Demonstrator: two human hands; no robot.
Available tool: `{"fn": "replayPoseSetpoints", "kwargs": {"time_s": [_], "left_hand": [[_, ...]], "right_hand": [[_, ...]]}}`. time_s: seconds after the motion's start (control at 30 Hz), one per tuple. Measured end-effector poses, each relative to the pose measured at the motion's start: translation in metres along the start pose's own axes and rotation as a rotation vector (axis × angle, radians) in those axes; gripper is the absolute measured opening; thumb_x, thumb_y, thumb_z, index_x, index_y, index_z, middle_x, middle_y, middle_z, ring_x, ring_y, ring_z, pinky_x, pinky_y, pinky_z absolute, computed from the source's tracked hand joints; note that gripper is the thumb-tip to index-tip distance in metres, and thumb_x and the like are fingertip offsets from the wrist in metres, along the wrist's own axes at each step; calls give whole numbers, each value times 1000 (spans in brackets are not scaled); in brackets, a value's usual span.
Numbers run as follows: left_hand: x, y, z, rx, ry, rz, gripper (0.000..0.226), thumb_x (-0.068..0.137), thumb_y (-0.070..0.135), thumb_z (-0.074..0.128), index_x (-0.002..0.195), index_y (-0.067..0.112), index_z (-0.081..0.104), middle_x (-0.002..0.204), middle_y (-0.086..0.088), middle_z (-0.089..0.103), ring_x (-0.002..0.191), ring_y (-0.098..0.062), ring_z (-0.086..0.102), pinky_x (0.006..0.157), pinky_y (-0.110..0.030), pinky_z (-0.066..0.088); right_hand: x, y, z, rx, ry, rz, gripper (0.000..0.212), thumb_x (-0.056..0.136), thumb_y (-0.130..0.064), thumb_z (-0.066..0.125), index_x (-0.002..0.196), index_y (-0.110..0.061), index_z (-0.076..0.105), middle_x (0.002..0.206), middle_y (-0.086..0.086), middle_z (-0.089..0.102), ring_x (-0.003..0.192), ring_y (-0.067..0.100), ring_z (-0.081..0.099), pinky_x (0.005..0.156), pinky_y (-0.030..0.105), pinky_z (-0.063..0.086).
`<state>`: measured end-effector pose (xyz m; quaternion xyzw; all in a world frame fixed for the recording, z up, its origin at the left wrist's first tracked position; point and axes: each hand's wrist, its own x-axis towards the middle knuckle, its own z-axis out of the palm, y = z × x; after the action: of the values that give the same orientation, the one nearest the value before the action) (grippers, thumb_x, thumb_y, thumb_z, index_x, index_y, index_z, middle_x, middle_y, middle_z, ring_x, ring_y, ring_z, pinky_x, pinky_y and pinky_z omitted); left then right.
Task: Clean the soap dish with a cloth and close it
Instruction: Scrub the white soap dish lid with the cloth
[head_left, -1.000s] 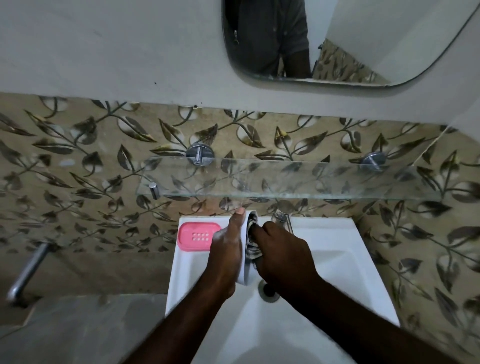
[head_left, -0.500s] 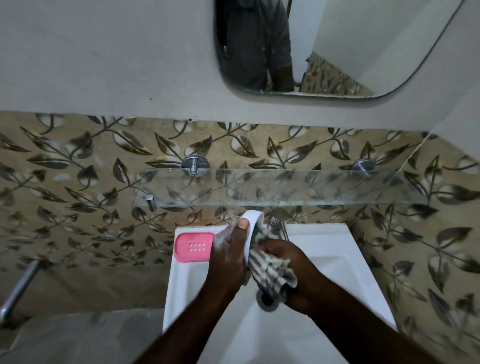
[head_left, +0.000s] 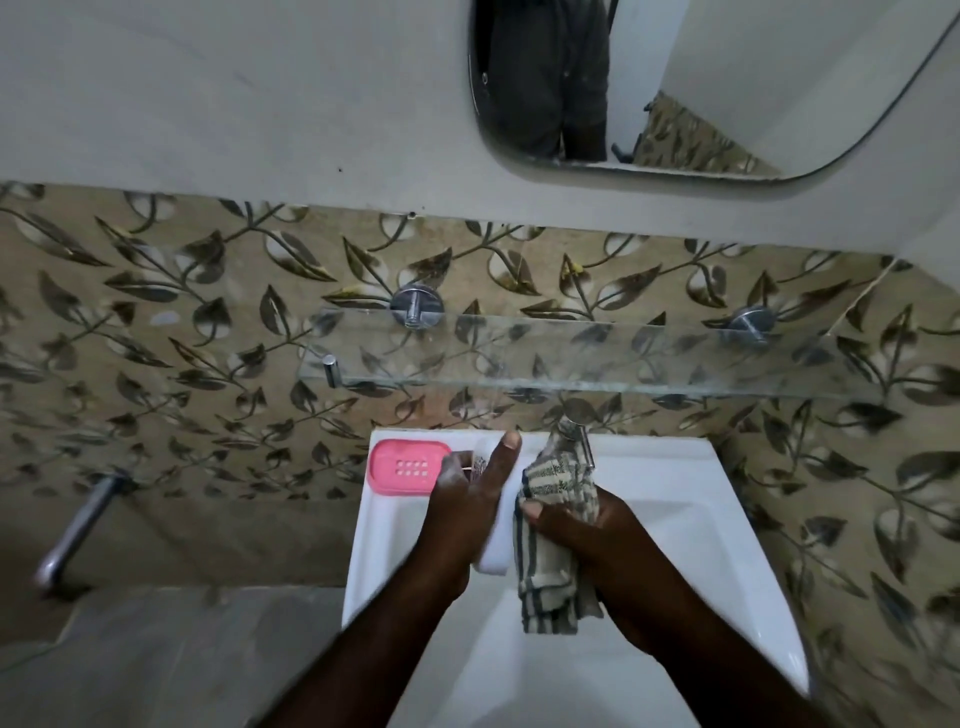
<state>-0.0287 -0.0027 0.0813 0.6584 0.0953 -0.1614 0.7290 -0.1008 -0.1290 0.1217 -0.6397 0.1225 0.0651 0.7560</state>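
Note:
My left hand holds a white soap dish part on edge over the white sink, thumb stretched along its top. My right hand grips a striped green-and-cream cloth pressed against the white part's right side; the cloth's loose end hangs down into the basin. A pink soap dish tray with drain holes lies flat on the sink's back left corner, just left of my left hand.
A chrome tap stands at the sink's back, partly behind the cloth. A glass shelf juts out above the sink. A mirror hangs higher up. A metal pipe sticks from the wall at left.
The cloth has slid from the white part's inside to its right side and hangs lower. My left hand has tilted the white part flatter. The view has shifted down a little.

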Motion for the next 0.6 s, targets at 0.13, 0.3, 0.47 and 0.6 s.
{"fn": "replayPoseSetpoints", "kwargs": {"time_s": [0.13, 0.3, 0.47, 0.6], "left_hand": [[-10, 7, 4, 127, -19, -24, 95, 45, 89, 62, 100, 12, 54, 85, 2, 63, 76, -16, 63, 64, -28, 49], [-10, 12, -14, -45, -129, 50, 82, 55, 44, 89, 120, 7, 58, 99, -22, 71, 83, -29, 70, 77, -45, 55], [-27, 14, -14, -193, -203, 107, 44, 64, 4, 81, 107, 7, 69, 100, -20, 73, 83, -30, 69, 70, -40, 57], [-42, 9, -4, -141, -270, 69, 42, 63, -7, 81, 100, 11, 69, 94, -15, 74, 81, -28, 70, 67, -37, 57]], "right_hand": [[2, 5, -11, -68, 125, 17, 18, 82, -16, 74, 96, -7, 68, 88, 19, 73, 71, 29, 69, 57, 33, 55], [6, 3, -32, -12, 190, 24, 19, 84, -18, 71, 101, -9, 70, 103, 26, 70, 97, 48, 64, 81, 68, 47], [10, 11, -30, -78, 146, 10, 12, 86, -13, 69, 97, -8, 71, 92, 19, 74, 85, 38, 71, 74, 54, 55], [17, 16, -26, -288, 156, -112, 13, 84, -11, 72, 94, -20, 74, 89, 0, 77, 86, 21, 73, 79, 46, 58]]}}
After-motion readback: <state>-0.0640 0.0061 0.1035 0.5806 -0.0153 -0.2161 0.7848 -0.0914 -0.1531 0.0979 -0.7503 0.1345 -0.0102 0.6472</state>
